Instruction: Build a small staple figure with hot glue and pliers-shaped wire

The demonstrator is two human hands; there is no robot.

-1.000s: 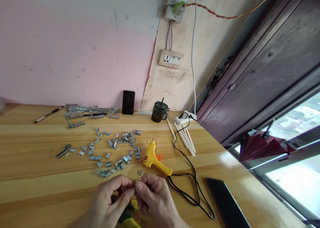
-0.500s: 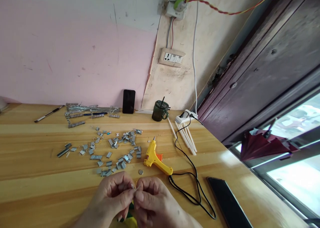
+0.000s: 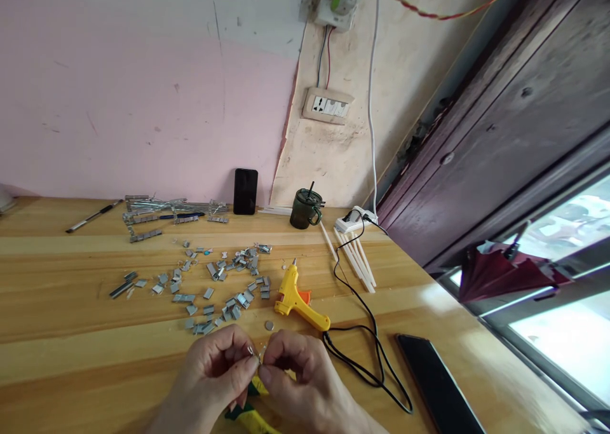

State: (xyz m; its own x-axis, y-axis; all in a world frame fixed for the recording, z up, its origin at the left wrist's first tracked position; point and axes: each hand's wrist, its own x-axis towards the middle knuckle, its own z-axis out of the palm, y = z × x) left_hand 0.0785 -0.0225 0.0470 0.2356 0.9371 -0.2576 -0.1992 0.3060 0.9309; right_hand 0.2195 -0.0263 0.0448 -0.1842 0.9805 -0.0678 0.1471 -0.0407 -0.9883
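Observation:
My left hand (image 3: 214, 370) is closed in a pinch on a small piece of bent metal wire (image 3: 251, 351). Facing it, my right hand (image 3: 305, 377) has thumb and forefinger pinched at the other side of the same small piece; its exact shape is hard to make out. Below my hands, partly hidden by them, lie yellow and green handles (image 3: 252, 419), perhaps of a hand tool. Just beyond my fingers is a small round grey disc (image 3: 269, 325). Many small grey metal clips (image 3: 233, 310) lie scattered ahead of my left hand.
A yellow glue gun (image 3: 298, 300) lies ahead of my right hand, its black cord (image 3: 376, 364) looping rightward. A phone (image 3: 436, 383) rests at right, another phone (image 3: 245, 191) leans on the wall. White glue sticks (image 3: 356, 262), a dark green mug (image 3: 305, 209) and metal rods (image 3: 176, 206) stand farther back.
My right hand's fingers have opened out slightly and shifted a little right, showing more of the wire piece. More of the yellow and green handles shows below. The view has tilted slightly.

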